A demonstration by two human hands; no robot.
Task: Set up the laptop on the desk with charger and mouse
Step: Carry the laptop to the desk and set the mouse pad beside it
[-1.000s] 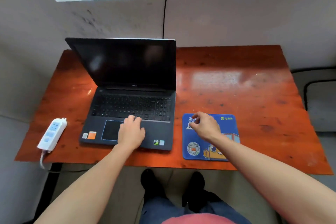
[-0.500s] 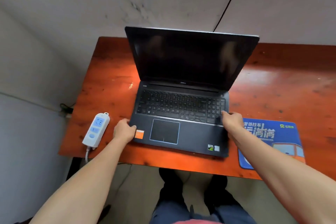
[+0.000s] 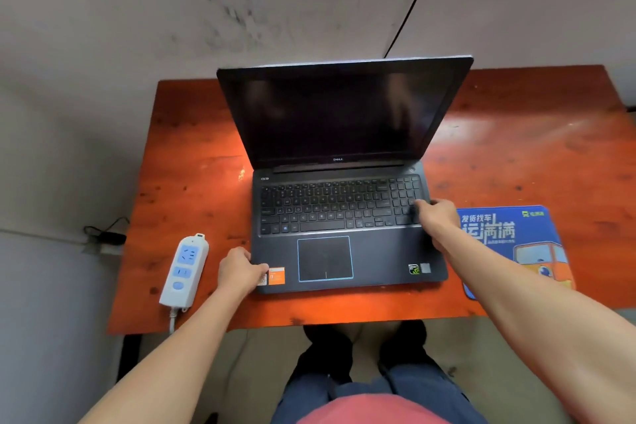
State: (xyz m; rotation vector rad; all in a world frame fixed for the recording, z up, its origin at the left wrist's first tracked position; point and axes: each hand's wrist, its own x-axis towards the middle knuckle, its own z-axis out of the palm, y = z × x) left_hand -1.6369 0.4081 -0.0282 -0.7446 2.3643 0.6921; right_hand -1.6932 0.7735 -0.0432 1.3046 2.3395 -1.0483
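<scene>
An open dark laptop [image 3: 339, 203] with a black screen stands on the orange-brown desk [image 3: 530, 148]. My left hand [image 3: 239, 268] grips the laptop's front left corner, thumb on the palm rest. Over at the base's right edge, my right hand [image 3: 435, 220] grips it beside the number keys. A blue mouse pad [image 3: 509, 234] with an orange cartoon truck lies right of the laptop, partly under my right forearm. A white and blue power strip [image 3: 185, 270] lies at the desk's left front. No mouse or charger is in view.
A grey wall rises behind the desk, with a black cable [image 3: 411, 7] running down it to behind the laptop lid. A dark plug and cord [image 3: 106, 234] sit on the floor left of the desk. My legs and shoes [image 3: 364, 354] are below the desk's front edge.
My left hand left the palm rest and my right hand left the mouse pad; both now grip the laptop's sides. The view has shifted, so the laptop sits nearer the frame's centre.
</scene>
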